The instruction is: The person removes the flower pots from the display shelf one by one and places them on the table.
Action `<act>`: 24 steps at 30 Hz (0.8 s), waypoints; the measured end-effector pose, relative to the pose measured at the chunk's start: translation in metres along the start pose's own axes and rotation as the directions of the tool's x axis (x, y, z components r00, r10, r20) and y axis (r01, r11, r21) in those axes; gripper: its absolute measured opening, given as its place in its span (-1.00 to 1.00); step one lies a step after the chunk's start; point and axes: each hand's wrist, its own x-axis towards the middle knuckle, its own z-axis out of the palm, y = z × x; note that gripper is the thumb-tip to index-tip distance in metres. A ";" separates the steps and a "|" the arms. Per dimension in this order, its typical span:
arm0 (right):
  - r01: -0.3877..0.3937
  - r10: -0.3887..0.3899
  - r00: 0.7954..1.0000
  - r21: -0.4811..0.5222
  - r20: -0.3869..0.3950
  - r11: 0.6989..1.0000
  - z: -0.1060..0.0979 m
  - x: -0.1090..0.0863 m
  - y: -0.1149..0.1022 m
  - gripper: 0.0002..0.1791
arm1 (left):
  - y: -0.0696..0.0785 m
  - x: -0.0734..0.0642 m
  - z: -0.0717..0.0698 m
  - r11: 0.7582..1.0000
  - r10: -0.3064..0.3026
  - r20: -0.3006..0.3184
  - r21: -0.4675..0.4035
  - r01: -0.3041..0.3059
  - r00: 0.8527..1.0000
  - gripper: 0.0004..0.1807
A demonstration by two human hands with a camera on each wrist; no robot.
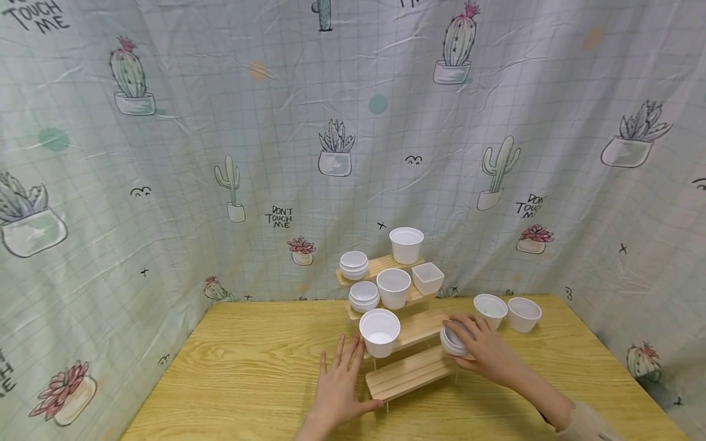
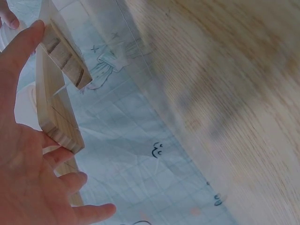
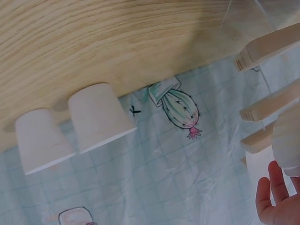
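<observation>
A tiered wooden stand [image 1: 410, 372] rises in steps on the table. My left hand [image 1: 339, 392] touches its left side with fingers spread; in the left wrist view its thumb [image 2: 35, 35] rests on one board's end and fingers touch another. My right hand [image 1: 493, 355] grips a small round white flowerpot [image 1: 451, 340] at the right end of the lower boards. In the right wrist view that pot [image 3: 287, 143] is partly cut off by the frame. A taller white pot [image 1: 379, 334] stands on the second board from the front, close to my left fingertips.
Higher boards carry ridged round pots [image 1: 364, 297], taller round pots [image 1: 394, 288] and a square pot [image 1: 428, 278]. Two white pots, one nearer [image 1: 489, 311] and one further right [image 1: 524, 315], stand on the wood-grain table [image 1: 248, 367]. A cactus-print curtain [image 1: 276, 153] hangs behind.
</observation>
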 end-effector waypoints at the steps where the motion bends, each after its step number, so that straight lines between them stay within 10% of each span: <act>1: 0.001 -0.001 1.000 0.004 -0.005 1.000 -0.001 -0.001 0.001 -0.29 | 0.000 0.000 0.000 1.000 0.000 0.001 0.001 0.000 1.000 0.22; 24: -0.066 0.066 0.998 0.011 -0.012 0.998 -0.003 -0.029 0.013 -0.38 | 0.000 0.000 0.000 1.000 -0.008 0.012 -0.010 0.008 1.000 0.22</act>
